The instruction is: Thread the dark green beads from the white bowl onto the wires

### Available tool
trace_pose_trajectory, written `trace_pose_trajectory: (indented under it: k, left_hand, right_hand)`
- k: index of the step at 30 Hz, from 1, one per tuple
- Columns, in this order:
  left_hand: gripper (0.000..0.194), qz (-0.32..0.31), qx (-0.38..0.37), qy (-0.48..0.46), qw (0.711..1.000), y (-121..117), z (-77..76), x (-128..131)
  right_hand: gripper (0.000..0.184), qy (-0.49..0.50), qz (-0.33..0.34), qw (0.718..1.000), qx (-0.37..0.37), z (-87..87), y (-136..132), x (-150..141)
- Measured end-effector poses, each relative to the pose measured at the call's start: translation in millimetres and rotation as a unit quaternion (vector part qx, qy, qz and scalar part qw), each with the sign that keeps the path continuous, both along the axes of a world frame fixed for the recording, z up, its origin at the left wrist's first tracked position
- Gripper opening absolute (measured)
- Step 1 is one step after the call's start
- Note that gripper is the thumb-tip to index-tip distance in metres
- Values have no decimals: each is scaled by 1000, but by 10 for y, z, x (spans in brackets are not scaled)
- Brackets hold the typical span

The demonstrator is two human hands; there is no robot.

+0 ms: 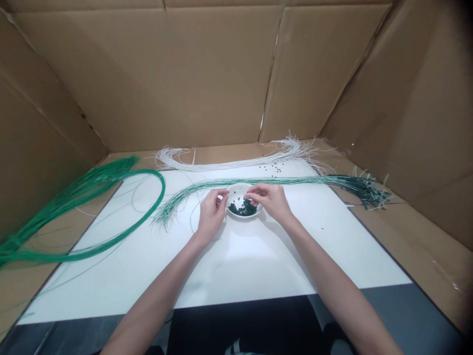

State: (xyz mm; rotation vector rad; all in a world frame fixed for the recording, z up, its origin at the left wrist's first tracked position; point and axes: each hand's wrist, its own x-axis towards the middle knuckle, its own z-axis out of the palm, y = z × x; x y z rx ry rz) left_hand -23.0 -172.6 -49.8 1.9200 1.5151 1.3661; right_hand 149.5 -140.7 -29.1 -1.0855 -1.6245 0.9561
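A small white bowl (245, 217) holds a heap of tiny dark green pieces (247, 208), which look like beads or short tubes. At its left rim my left hand (212, 213) is closed in a pinch on a thin strand, whose tip shows faintly above the bowl. A fine curved line beside this hand seems to be the same strand. My right hand (272, 201) is over the bowl's right side, thumb and fingertips pressed together. What they pinch is too small to make out.
Behind the bowl lies a long bundle of green and white strands (258, 181), with dark ends (364, 190) at right. Farther back are white strands (236, 163) and scattered dark bits (275, 169). A green coil (160, 192) lies left. Cardboard walls (207, 74) enclose the white tabletop (258, 266).
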Motion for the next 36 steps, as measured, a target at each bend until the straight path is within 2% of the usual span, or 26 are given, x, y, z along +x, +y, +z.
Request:
trace_pose_trajectory:
  k: [6,16,23,36]
  left_hand:
    - [12,8,17,-8,1000,-25,48,12]
    - [10,7,63,8,998,-110,150,45]
    - [9,-18,89,10,996,-142,175,70]
    - [9,-29,87,8,996,-141,175,68]
  right_hand:
    - [30,121,6,988,-91,31,19,-13]
    - [23,222,80,960,-150,-6,34,7]
    - [21,238,88,952,-170,18,26,-4]
    - [15,246,87,951,-164,7,25,-2]
